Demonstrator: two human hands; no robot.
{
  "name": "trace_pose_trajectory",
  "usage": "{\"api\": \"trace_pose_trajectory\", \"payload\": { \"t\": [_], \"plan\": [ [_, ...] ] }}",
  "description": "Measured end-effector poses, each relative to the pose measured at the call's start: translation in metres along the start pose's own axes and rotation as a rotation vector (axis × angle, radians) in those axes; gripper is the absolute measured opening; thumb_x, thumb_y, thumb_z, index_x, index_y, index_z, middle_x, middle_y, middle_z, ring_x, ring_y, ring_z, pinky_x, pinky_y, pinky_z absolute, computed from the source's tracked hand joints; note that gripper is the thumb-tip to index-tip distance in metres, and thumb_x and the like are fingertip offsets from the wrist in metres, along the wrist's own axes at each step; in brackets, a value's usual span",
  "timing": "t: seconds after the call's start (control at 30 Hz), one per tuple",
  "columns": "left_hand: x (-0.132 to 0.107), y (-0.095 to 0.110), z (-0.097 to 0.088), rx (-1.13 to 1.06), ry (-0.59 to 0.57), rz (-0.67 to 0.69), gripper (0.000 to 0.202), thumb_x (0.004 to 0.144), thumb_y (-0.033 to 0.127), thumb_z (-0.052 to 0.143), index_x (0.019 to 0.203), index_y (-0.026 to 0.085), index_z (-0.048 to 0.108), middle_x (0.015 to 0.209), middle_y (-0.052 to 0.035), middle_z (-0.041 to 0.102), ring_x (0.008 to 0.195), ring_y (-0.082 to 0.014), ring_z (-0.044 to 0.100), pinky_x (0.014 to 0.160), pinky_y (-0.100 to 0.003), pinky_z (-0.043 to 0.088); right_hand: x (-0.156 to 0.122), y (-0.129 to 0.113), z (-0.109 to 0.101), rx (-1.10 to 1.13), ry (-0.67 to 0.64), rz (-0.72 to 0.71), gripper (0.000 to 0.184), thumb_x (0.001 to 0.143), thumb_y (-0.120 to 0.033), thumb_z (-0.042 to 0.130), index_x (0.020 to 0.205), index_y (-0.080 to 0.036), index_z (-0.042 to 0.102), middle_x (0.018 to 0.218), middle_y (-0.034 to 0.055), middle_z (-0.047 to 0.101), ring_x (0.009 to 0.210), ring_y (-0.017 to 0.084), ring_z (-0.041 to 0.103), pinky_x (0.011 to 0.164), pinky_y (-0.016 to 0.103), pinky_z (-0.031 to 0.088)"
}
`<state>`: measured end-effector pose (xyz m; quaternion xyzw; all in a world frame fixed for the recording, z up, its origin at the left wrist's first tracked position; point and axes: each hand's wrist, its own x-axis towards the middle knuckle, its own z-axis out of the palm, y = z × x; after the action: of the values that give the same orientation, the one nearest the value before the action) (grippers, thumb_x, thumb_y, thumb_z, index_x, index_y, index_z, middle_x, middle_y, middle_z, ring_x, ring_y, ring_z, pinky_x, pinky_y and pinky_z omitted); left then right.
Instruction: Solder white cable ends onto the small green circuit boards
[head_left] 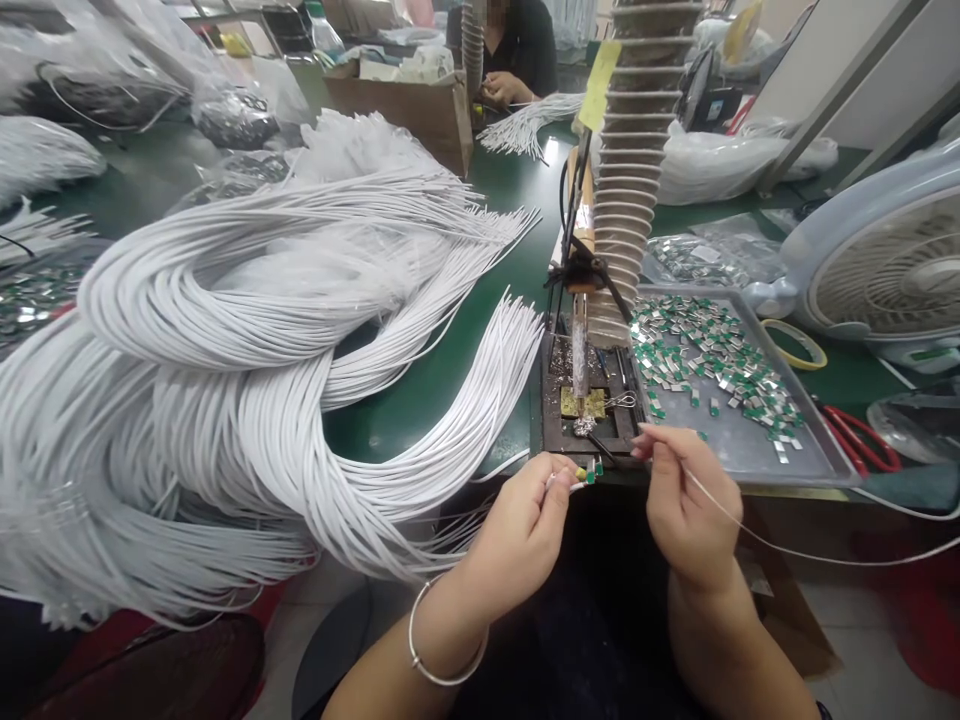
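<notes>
My left hand (529,510) is closed, pinching a white cable (576,486) near its end. Small green circuit boards (592,471) with metal parts show just beyond its fingertips, beside a small yellow piece. To the right, my right hand (690,500) is closed on a thin strand of solder wire (780,556), which trails off past the right edge. Between and above the hands, a soldering iron (580,350) points down, its tip over a dark metal stand (551,425) with a blob of solder on it.
A grey tray (814,465) of loose green boards lies at right, near red-handled pliers (862,440), a tape roll (793,343) and a fan (900,260). Bundled white cables (405,500) cover the left. A ribbed hose (634,170) hangs centrally; another person (525,50) sits opposite.
</notes>
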<state>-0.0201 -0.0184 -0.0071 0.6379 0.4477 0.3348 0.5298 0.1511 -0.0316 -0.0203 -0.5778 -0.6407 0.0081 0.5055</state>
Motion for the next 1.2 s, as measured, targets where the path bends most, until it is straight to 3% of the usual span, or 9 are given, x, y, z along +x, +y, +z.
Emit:
{"api": "trace_pose_trajectory", "payload": {
  "t": [0.17,0.4,0.63,0.9,1.07,1.2],
  "plan": [
    [-0.004,-0.002,0.0,0.047,0.001,0.057,0.025,0.095,0.027,0.037,0.088,0.018,0.059,0.106,-0.0092,0.062,0.102,-0.0188,0.057,0.091,-0.03,0.043,0.026,0.023,-0.016,-0.263,-0.08,0.018,0.015,0.087,-0.019,0.047,0.094,-0.02,0.061,0.084,0.0053,0.067,0.079,0.018,0.064,0.073,0.033,0.052],
    [0.002,0.003,0.001,-0.079,0.042,-0.06,0.022,0.092,0.03,0.043,0.081,0.019,0.058,0.09,-0.0068,0.065,0.08,-0.017,0.058,0.076,-0.03,0.047,0.049,0.051,-0.011,-0.34,-0.319,0.021,0.018,0.079,-0.019,0.046,0.086,-0.02,0.062,0.081,0.0066,0.067,0.077,0.021,0.062,0.069,0.035,0.049],
    [0.003,0.003,0.001,-0.197,0.015,-0.167,0.02,0.088,0.036,0.049,0.082,0.018,0.055,0.074,-0.0018,0.058,0.07,-0.0137,0.052,0.061,-0.024,0.041,0.05,0.054,-0.008,-0.349,-0.405,0.077,0.013,0.077,-0.021,0.046,0.084,-0.02,0.057,0.076,0.006,0.062,0.072,0.021,0.058,0.066,0.034,0.047],
    [0.006,0.002,0.003,-0.45,0.001,-0.209,0.019,0.085,0.036,0.057,0.087,0.018,0.05,0.081,0.0011,0.051,0.07,-0.0095,0.047,0.069,-0.023,0.04,0.045,0.049,-0.014,-0.32,-0.263,0.036,0.013,0.079,-0.02,0.048,0.085,-0.019,0.059,0.079,0.0065,0.063,0.07,0.019,0.06,0.064,0.032,0.047],
    [0.008,-0.001,0.006,-0.515,0.039,-0.202,0.026,0.084,0.043,0.059,0.085,0.018,0.052,0.072,0.0038,0.048,0.058,-0.0079,0.039,0.06,-0.023,0.036,0.039,0.024,-0.016,-0.27,-0.185,0.0,0.01,0.085,-0.021,0.048,0.084,-0.021,0.057,0.077,0.0032,0.062,0.07,0.016,0.058,0.064,0.029,0.046],
    [0.011,-0.002,0.009,-0.571,0.049,-0.215,0.023,0.085,0.04,0.058,0.085,0.018,0.05,0.058,0.0069,0.046,0.053,-0.0074,0.04,0.056,-0.021,0.034,0.028,0.0,-0.013,-0.14,-0.175,-0.025,0.011,0.088,-0.019,0.047,0.08,-0.021,0.055,0.071,0.0,0.058,0.065,0.013,0.055,0.061,0.026,0.044]
  ]
}}
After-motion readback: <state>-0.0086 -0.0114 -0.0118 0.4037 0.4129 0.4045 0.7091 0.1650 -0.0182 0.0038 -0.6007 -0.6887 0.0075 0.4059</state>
